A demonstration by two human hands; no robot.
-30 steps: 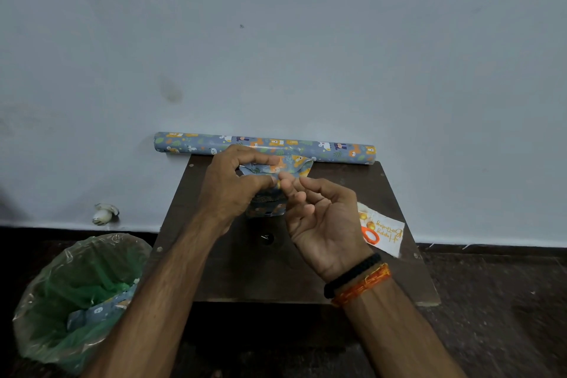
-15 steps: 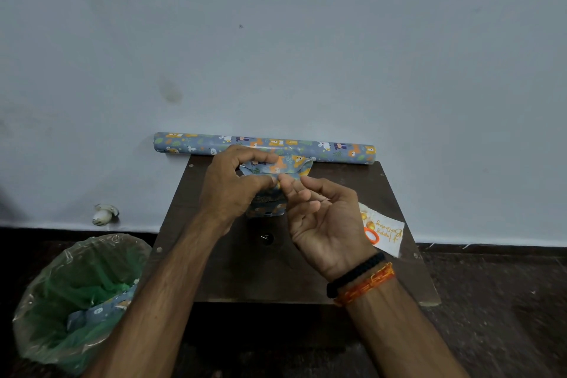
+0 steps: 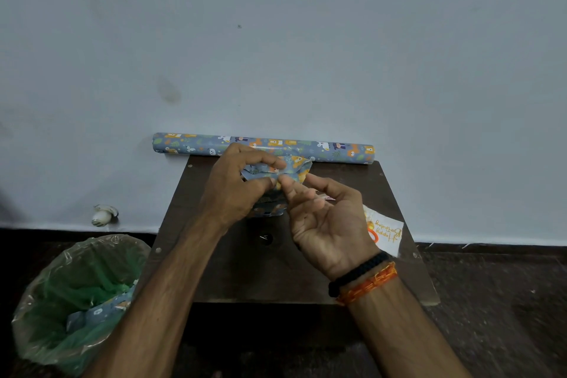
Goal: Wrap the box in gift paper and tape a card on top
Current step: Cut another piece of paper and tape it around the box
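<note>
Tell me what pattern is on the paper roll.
Blue roll with cartoon animals; head view.

Small box point(image 3: 277, 175) in blue animal-print gift paper, mostly covered, top flap crumpled, above my surface point(image 3: 276, 270), birthday card point(image 3: 385, 232) flat at right edge, paper roll point(image 3: 264, 147) along the far edge.

the desk point(image 3: 276, 270) stands against the wall point(image 3: 276, 40). the paper roll point(image 3: 337, 152) lies along the desk's far edge, touching the wall. in front of the roll, above the desk's middle, sits the wrapped box point(image 3: 288, 167), between the left hand point(image 3: 233, 190) and right hand point(image 3: 328, 221). the card point(image 3: 386, 232) lies on the desk's right side. the bin point(image 3: 76, 301) stands on the floor point(image 3: 491, 316), left of the desk.
</note>
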